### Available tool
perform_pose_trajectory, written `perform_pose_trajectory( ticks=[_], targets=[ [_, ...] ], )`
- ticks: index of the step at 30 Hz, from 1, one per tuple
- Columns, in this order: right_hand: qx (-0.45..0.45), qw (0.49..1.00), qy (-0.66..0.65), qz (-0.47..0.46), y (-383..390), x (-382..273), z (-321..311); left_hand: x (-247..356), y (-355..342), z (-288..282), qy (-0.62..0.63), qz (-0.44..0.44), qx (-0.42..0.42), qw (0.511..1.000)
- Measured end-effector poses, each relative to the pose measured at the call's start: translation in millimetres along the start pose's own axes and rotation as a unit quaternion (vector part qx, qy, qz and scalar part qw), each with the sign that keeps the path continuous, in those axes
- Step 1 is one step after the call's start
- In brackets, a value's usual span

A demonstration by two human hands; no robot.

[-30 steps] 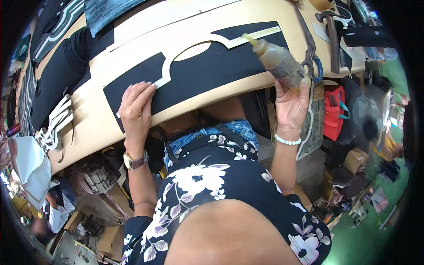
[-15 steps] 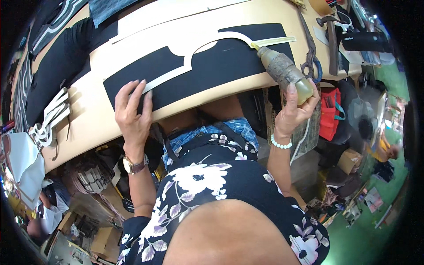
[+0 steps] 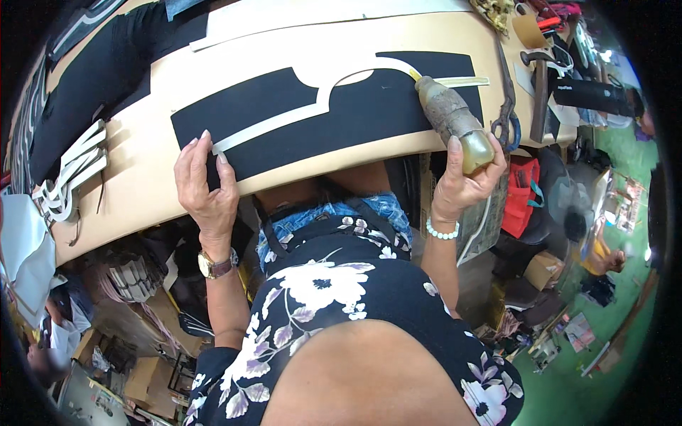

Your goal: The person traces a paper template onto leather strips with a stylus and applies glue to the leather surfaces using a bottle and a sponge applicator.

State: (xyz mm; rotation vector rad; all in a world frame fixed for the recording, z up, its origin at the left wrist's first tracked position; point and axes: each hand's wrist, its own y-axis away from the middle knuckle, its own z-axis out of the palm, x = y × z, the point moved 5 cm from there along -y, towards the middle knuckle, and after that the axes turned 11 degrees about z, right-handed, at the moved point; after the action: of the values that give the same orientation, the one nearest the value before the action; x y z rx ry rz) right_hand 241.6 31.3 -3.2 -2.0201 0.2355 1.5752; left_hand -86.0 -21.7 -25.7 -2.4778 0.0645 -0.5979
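R hand gripping nozzle btl, tip at white strip on blk fabric panel; L hand unclenched by strip's end.

A black floral top, probably denim shorts, brown-strapped watch and pale beaded bracelet are worn.

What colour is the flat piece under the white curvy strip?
The flat piece looks black or nearly black, best seen in the head view.
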Motion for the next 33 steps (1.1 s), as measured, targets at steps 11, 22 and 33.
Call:
perform_pose_trajectory(
  ticks=[11,22,33],
  targets=[
    [-0.075,0.997,0.033,0.005,-2,-6,25,-1,2,-4,-0.004,-0.017,0.046,0.999],
    [-0.145,0.989,0.005,0.012,10,-13,40,-2,3,-4,-0.006,-0.01,0.062,0.998],
    [-0.206,0.977,-0.046,0.013,22,-14,40,-1,1,-4,-0.016,0.01,0.071,0.997]
  ],
)
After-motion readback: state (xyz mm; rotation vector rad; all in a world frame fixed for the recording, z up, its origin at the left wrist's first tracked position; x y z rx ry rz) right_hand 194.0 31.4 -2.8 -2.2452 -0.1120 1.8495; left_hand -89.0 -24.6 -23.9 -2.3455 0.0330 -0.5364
